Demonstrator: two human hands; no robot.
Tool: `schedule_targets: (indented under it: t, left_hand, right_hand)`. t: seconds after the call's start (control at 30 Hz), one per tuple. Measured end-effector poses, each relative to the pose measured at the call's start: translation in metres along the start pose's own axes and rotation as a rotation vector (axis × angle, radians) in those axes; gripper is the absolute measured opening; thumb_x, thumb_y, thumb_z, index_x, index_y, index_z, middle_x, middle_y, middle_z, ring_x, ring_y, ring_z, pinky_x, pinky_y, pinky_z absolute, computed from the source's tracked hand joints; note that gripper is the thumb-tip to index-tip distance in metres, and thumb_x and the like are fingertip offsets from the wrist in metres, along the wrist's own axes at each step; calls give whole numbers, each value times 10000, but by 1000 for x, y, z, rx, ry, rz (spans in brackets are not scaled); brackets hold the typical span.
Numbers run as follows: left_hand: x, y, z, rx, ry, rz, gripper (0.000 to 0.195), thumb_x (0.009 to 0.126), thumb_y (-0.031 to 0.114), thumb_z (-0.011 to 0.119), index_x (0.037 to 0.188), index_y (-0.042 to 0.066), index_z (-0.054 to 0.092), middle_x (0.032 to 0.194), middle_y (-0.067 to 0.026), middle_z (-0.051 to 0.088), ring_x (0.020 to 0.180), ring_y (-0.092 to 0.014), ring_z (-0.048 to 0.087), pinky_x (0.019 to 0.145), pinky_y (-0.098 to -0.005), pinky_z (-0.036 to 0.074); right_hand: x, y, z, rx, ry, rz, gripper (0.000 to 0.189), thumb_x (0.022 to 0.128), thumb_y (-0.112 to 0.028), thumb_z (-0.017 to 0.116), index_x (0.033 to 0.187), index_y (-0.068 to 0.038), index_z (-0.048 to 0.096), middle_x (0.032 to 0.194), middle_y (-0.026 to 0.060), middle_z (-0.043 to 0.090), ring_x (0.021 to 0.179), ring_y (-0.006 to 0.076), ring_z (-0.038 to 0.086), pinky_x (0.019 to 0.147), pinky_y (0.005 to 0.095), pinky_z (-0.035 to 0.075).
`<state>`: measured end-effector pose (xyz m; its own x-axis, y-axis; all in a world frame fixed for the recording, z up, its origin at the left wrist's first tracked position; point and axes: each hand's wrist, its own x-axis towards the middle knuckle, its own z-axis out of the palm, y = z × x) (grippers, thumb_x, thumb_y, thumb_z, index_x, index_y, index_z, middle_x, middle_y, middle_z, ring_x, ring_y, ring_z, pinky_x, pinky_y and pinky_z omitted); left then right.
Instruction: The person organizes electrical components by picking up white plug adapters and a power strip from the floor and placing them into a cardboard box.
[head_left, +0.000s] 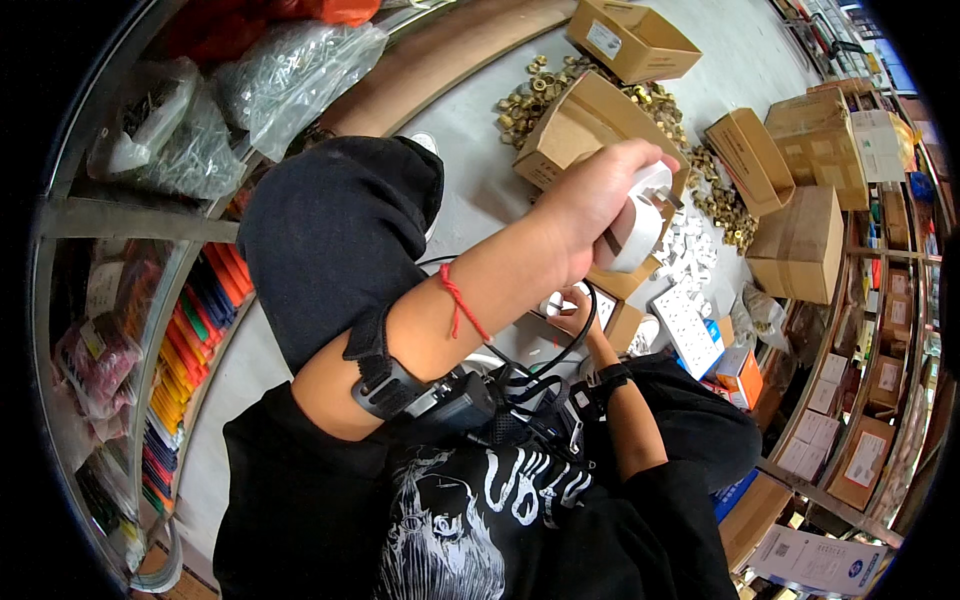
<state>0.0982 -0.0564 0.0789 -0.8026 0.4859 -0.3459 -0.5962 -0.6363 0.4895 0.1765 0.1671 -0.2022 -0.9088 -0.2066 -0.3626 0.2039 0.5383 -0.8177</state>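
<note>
My left hand (600, 199) is raised over the open cardboard boxes, its fingers round white plastic plugs (637, 232) with flat metal prongs showing. Lower down and farther off, my right hand (576, 311) grips another small white plug (553, 304) at the edge of a cardboard box (624, 326). Part of that box is hidden by a black cable and my left forearm. A heap of small white plastic pieces (686, 251) lies on the floor beyond my hands. Near my right knee rests a white power strip (686, 330) with several sockets.
Brass fittings (536, 101) lie heaped round an open cardboard box (577, 112). More cartons (799, 244) stand at the right, before stocked shelves (892, 315). Clear bags (300, 79) and coloured packets (187, 330) fill the left shelves. A black cable (581, 337) loops near my right hand.
</note>
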Motion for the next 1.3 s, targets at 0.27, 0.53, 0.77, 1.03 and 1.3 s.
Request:
schedule_targets:
  t: [0.27, 0.53, 0.77, 1.03, 1.3]
  left_hand:
    - [3, -4, -1, 17, 0, -6, 248, 772, 214, 361, 897, 40, 485, 762, -30, 513, 540, -82, 463, 482, -206, 409]
    - [7, -7, -2, 57, 21, -6, 243, 768, 217, 369, 886, 43, 491, 755, -27, 510, 543, -85, 466, 478, -204, 408]
    - [8, -10, -2, 56, 15, -6, 252, 765, 214, 367, 893, 36, 490, 734, -29, 506, 536, -83, 460, 484, -199, 405]
    - [10, -12, -4, 73, 49, -23, 274, 760, 223, 374, 916, 29, 488, 718, -32, 506, 523, -79, 459, 466, -192, 401]
    - [12, -12, -7, 72, 67, -43, 269, 758, 223, 376, 921, 38, 485, 723, -36, 507, 522, -77, 459, 466, -197, 409]
  right_hand:
    - [-1, -8, 1, -193, 30, 13, 452, 445, -126, 685, 819, 5, 467, 714, 137, 549, 551, 215, 548, 503, 271, 424]
    - [-6, -28, -5, -395, 80, 5, 345, 493, -131, 632, 775, -8, 474, 659, 135, 552, 541, 221, 545, 510, 286, 429]
    - [-8, -18, 0, -376, 92, 62, 389, 471, -110, 640, 816, -18, 483, 651, 137, 546, 562, 229, 546, 527, 291, 432]
    - [-7, -10, 3, -171, 107, 89, 393, 503, -71, 652, 854, -15, 483, 692, 136, 549, 604, 207, 557, 532, 282, 438]
    - [-8, -23, 5, -219, 193, 238, 255, 600, -200, 625, 712, 7, 526, 590, 119, 558, 549, 185, 553, 486, 266, 427]
